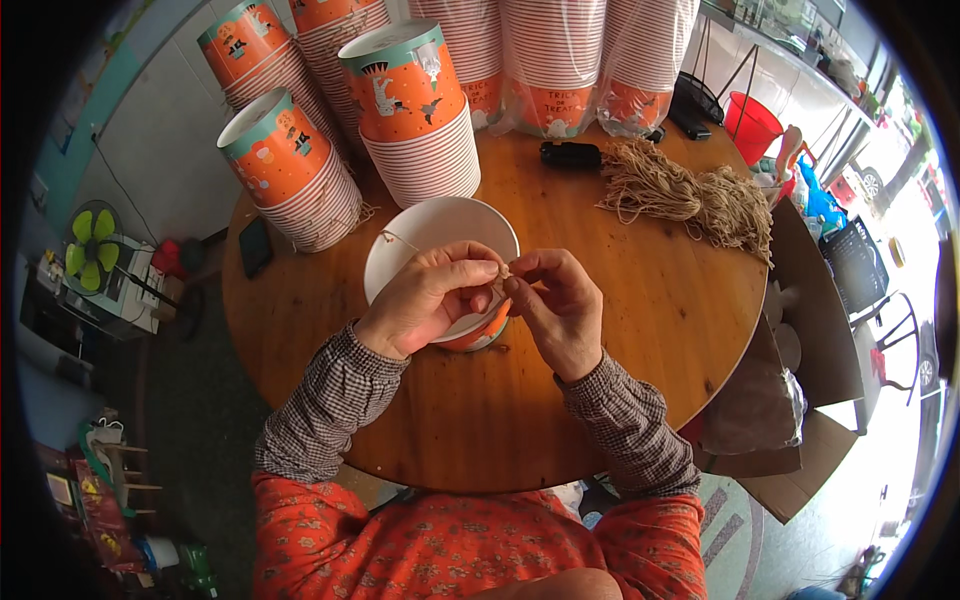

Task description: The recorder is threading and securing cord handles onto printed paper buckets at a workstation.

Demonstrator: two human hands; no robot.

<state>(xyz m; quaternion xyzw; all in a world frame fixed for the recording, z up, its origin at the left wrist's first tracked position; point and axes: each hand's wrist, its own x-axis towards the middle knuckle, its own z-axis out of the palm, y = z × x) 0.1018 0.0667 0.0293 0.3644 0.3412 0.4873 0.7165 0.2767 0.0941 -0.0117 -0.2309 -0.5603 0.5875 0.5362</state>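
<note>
A round paper bucket (430, 222), white inside and orange outside, stands on the wooden table (460, 420) in front of me. A thin beige twine (402, 242) shows at its far left rim and runs toward my hands. Over the bucket's right side, my left hand (425, 300) pinches the twine between thumb and forefinger. Close beside it, my right hand (562, 312) is closed on the same twine, thumb and forefinger together. The fingertips of both hands nearly meet at a small twisted bit of it. My hands hide much of the bucket's near rim.
Stacked orange buckets (415, 110) rise behind, with a shorter stack (290, 165) at left. Bagged stacks (553, 60) stand at the back. A twine bundle (690, 195) lies at far right beside a black object (570, 155). A cardboard box (815, 340) is right of the table.
</note>
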